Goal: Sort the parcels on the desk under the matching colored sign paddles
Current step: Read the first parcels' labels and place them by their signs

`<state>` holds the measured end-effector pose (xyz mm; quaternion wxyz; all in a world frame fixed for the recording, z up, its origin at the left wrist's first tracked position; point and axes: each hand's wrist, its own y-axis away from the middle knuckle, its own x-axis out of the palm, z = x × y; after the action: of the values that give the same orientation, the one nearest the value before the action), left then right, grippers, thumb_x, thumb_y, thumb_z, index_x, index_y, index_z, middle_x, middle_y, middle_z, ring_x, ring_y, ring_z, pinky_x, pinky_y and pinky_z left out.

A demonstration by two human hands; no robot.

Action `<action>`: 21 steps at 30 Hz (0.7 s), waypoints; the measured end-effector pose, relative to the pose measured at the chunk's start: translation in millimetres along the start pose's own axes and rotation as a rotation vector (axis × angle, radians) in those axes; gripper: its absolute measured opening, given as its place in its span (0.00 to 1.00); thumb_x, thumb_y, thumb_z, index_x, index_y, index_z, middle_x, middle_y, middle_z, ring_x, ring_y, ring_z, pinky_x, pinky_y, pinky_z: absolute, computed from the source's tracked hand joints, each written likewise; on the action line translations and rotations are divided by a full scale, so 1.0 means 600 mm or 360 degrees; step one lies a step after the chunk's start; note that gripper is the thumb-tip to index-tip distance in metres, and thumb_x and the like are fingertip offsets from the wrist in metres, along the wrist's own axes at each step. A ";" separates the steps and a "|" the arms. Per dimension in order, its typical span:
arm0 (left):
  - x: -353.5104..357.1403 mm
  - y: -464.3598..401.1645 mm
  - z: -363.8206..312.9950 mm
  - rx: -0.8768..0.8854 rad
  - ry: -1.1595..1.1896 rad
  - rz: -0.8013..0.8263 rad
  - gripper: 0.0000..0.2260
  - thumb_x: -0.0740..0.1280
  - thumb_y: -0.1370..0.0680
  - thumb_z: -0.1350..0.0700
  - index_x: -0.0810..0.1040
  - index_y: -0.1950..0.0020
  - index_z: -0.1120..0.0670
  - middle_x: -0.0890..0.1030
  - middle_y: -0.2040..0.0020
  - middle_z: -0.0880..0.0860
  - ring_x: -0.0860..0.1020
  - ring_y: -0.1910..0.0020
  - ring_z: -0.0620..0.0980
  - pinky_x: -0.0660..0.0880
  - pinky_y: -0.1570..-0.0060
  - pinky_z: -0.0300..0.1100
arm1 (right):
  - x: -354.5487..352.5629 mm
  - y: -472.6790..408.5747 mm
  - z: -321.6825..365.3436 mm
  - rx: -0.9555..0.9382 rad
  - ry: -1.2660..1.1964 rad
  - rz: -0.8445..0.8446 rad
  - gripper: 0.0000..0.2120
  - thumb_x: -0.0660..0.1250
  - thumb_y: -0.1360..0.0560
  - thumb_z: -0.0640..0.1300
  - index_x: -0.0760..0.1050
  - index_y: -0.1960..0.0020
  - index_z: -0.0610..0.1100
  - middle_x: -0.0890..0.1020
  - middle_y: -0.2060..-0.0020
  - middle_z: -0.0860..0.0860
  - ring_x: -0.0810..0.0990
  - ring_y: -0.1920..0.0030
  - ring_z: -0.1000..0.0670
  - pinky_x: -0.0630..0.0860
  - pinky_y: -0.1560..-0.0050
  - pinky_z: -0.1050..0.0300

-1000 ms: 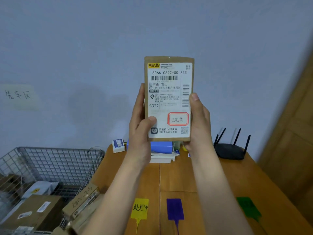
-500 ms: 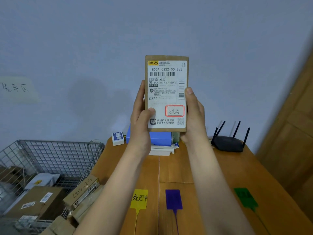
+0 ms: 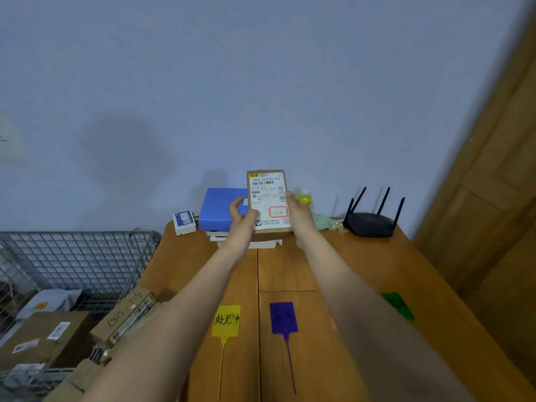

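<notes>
I hold a flat brown parcel (image 3: 268, 200) upright over the far part of the wooden desk (image 3: 362, 271). Its white shipping label faces me and carries a red-framed stamp near the bottom right. My left hand (image 3: 240, 216) grips its left edge, thumb on the label. My right hand (image 3: 298, 216) grips its right edge. Three sign paddles lie flat on the near desk: yellow with black writing (image 3: 226, 320), purple (image 3: 283, 317), and green (image 3: 398, 305), partly hidden by my right forearm.
A blue box (image 3: 222, 208) on a stack of white items stands behind the parcel. A small white box (image 3: 184, 221), a yellow bottle (image 3: 304, 198) and a black router (image 3: 371, 223) line the back. A wire basket (image 3: 72, 256) with more parcels (image 3: 43, 338) stands left.
Both hands have carried the parcel away from my face, down and forward towards the back of the desk. The grip on both edges is unchanged.
</notes>
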<state>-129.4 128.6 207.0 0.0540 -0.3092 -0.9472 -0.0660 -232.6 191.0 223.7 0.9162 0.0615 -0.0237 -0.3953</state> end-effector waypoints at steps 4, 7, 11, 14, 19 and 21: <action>0.019 -0.002 0.030 -0.0127 -0.0102 0.0130 0.21 0.60 0.20 0.60 0.58 0.28 0.51 0.80 0.47 0.56 0.79 0.60 0.46 0.75 0.62 0.39 | -0.035 -0.007 -0.041 0.0117 0.0074 -0.0107 0.20 0.52 0.18 0.51 0.75 0.39 0.40 0.82 0.46 0.42 0.81 0.57 0.46 0.77 0.65 0.61; 0.036 -0.001 0.046 -0.0199 -0.0144 0.0219 0.22 0.61 0.21 0.60 0.59 0.29 0.50 0.80 0.47 0.55 0.80 0.58 0.47 0.76 0.62 0.41 | -0.070 -0.006 -0.059 0.0160 0.0098 -0.0154 0.20 0.54 0.19 0.53 0.77 0.40 0.41 0.83 0.46 0.43 0.82 0.52 0.44 0.79 0.56 0.55; 0.064 -0.001 0.058 -0.0252 -0.0193 0.0342 0.23 0.64 0.22 0.60 0.59 0.30 0.48 0.80 0.44 0.57 0.80 0.55 0.49 0.78 0.60 0.43 | -0.118 0.008 -0.068 0.0112 0.0066 -0.0246 0.18 0.56 0.19 0.50 0.74 0.39 0.39 0.82 0.45 0.42 0.82 0.47 0.41 0.79 0.47 0.46; 0.088 0.000 0.069 -0.0253 -0.0195 0.0429 0.25 0.66 0.23 0.61 0.59 0.31 0.49 0.80 0.44 0.57 0.80 0.53 0.50 0.78 0.58 0.44 | -0.153 0.024 -0.072 0.0094 0.0110 -0.0325 0.14 0.56 0.19 0.50 0.72 0.43 0.41 0.82 0.52 0.46 0.83 0.54 0.46 0.81 0.58 0.55; 0.125 0.013 0.091 -0.0256 -0.0265 0.0635 0.26 0.66 0.23 0.61 0.59 0.30 0.48 0.81 0.50 0.51 0.80 0.52 0.49 0.79 0.53 0.45 | -0.211 0.048 -0.085 0.0070 0.0255 -0.0467 0.15 0.57 0.20 0.51 0.71 0.41 0.41 0.82 0.54 0.46 0.82 0.57 0.49 0.78 0.67 0.63; 0.144 0.021 0.100 -0.0251 -0.0318 0.0697 0.26 0.67 0.24 0.60 0.60 0.31 0.47 0.81 0.52 0.49 0.80 0.54 0.46 0.78 0.57 0.43 | -0.233 0.055 -0.095 0.0088 0.0259 -0.0499 0.17 0.58 0.20 0.51 0.70 0.41 0.39 0.83 0.50 0.44 0.83 0.52 0.46 0.81 0.56 0.55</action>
<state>-194.9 197.8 161.6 -0.0511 -0.5152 -0.8502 -0.0956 -299.4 320.6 172.4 0.8401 0.1213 0.0495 -0.5263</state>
